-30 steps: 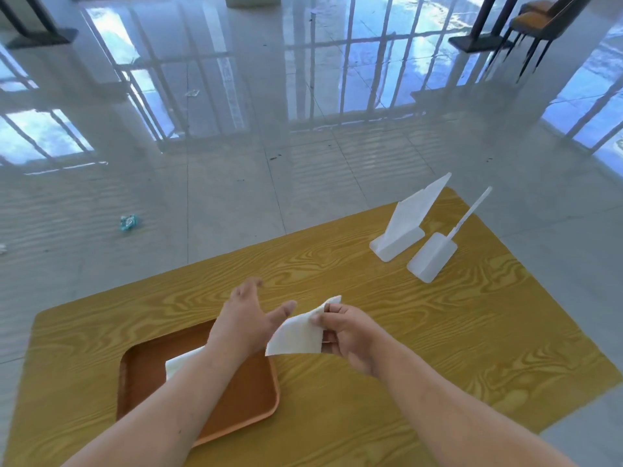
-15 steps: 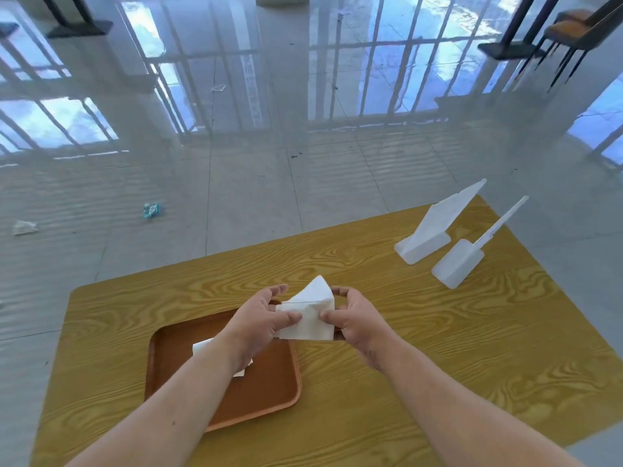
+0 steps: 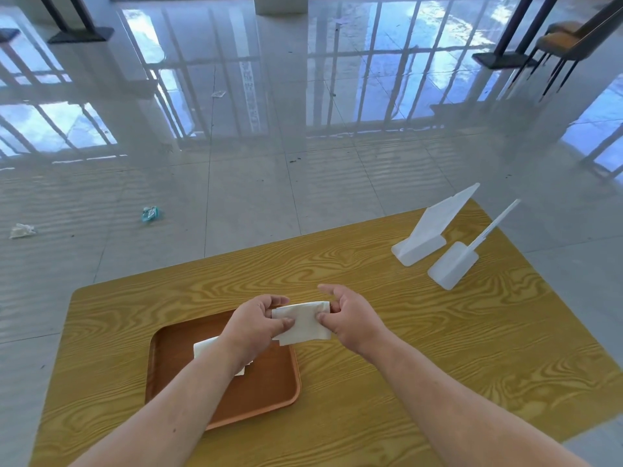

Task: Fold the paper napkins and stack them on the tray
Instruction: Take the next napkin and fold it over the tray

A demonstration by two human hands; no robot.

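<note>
Both hands hold one white paper napkin (image 3: 303, 323) above the far right corner of the brown tray (image 3: 175, 358). The left hand (image 3: 254, 323) pinches its left edge, thumb on top and fingers curled behind the sheet. The right hand (image 3: 350, 320) pinches the right edge between thumb and a finger, while its other fingers spread loosely upward. The napkin looks folded into a flat rectangle, but how many layers it has is hard to make out, and its lower left corner dips behind the left thumb.

On the tray lies a second folded napkin (image 3: 205, 347), largely covered by the left wrist and forearm; only its left end and a sliver near the arm's lower edge show, so its full shape cannot be told. The tray sits on the yellow wood-grain table (image 3: 438, 348), whose near edge is cut off by the frame along with both forearms.

At the far right of the table stand a white plastic holder with a slanted panel (image 3: 431, 227) and, just beside it, a white scoop-like piece with a long handle (image 3: 455, 264). On the glossy tiled floor beyond lie a teal wrapper (image 3: 150, 213) and a crumpled white scrap (image 3: 21, 230). A chair (image 3: 563, 42) is partly cropped at the upper right.
</note>
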